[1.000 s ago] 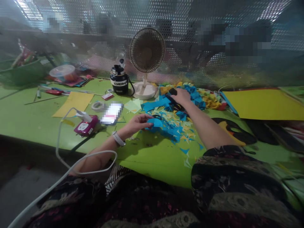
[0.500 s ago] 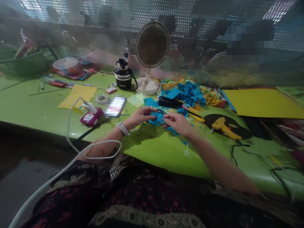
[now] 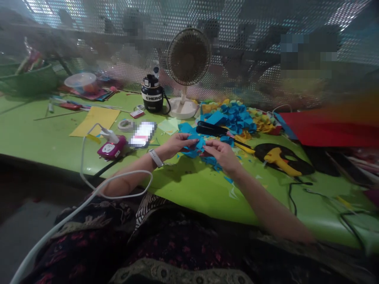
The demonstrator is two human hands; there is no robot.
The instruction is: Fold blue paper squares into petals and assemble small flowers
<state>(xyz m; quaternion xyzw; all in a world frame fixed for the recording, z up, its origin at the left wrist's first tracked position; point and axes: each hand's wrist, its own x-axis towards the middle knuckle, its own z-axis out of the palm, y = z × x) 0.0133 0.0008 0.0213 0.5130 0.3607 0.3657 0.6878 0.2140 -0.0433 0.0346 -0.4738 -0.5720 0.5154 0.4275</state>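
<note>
Between my two hands is a small piece of blue paper, pinched from both sides above the green table. My left hand, with a white watch on the wrist, closes its thumb and fingers on the paper's left part. Opposite it, my right hand grips the right edge with its fingertips. Blue scraps lie under and around the hands. Just behind them are a black-handled tool, whose kind I cannot make out, and a heap of crumpled blue paper pieces.
A yellow glue gun rests on a black disc at right, near a red sheet. At left are a phone, a tape roll and a purple power adapter. A fan and black bottle stand behind. A white cable crosses my left arm.
The blue paper has shifted and looks more folded between my fingers. At the far right, a red sheet now shows where a yellow one lay.
</note>
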